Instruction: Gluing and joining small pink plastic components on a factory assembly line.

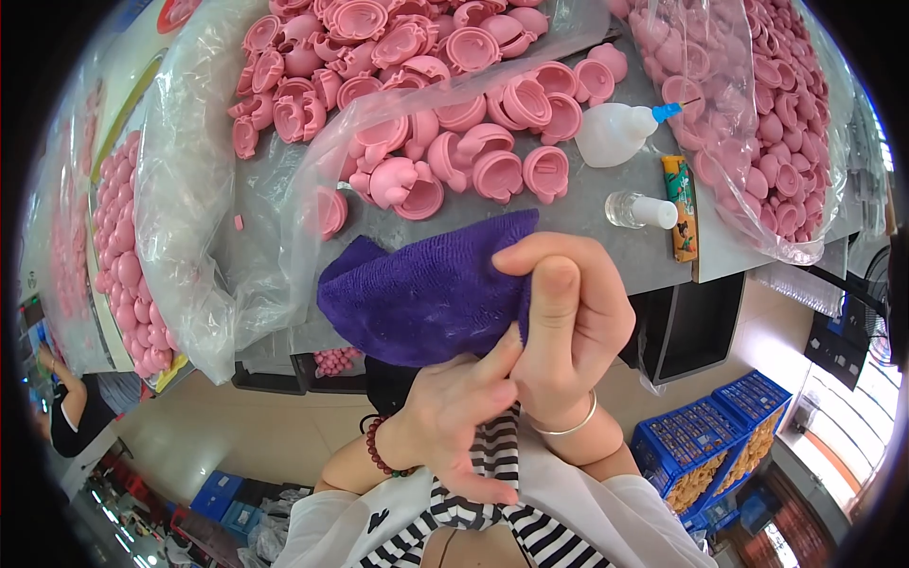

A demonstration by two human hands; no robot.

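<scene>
My right hand (573, 327), with a silver bangle at the wrist, pinches the right end of a purple cloth (426, 289) between thumb and bent fingers. The cloth hangs bunched above the table's near edge; whether something is wrapped in it is hidden. Close below, my left hand (454, 417), wearing a red bead bracelet, has its fingers spread. One fingertip of it reaches the cloth's lower edge beside my right thumb. Just beyond the cloth lie loose pink plastic shells (497, 175), round and hollow, on the grey table (597, 241).
Right of the shells are a white squeeze bottle (611, 134) with a blue needle tip, a small clear bottle (641, 210) with white cap, and an orange packet (680, 208). Clear plastic bags (189, 189) of pink parts flank the table. Blue crates (705, 435) stand on the floor.
</scene>
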